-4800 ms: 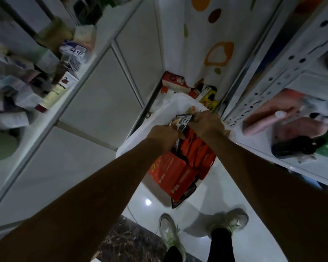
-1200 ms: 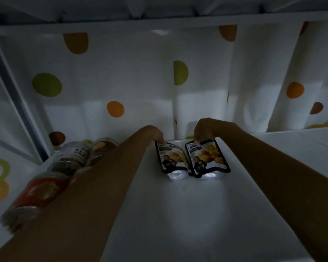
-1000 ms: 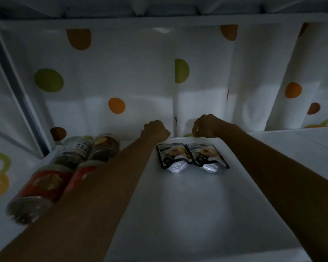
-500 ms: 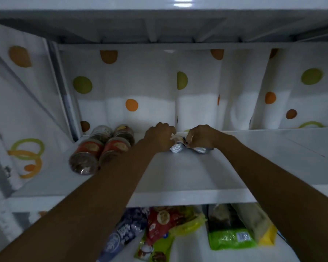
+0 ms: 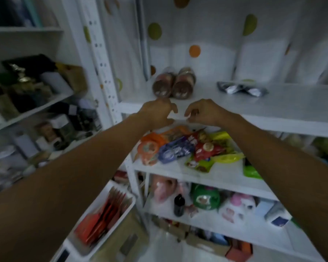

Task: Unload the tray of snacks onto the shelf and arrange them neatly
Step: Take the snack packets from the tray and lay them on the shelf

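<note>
Two dark snack pouches lie side by side on the upper white shelf, to the right. My left hand and my right hand hover in front of that shelf's front edge, fingers loosely curled, holding nothing. Both hands are well short of the pouches. The white tray stands low at the left on the floor, with several red-orange packets upright in it.
Several jars lie at the upper shelf's left end. The shelf below holds a heap of coloured snack bags. Lower shelves carry bottles and packets. A second, crowded shelf unit stands at the left. A dotted curtain hangs behind.
Both hands have let go of the two pouches and pulled back to the shelf's front edge. The view has swung down and left, bringing the lower shelves and the tray into sight.
</note>
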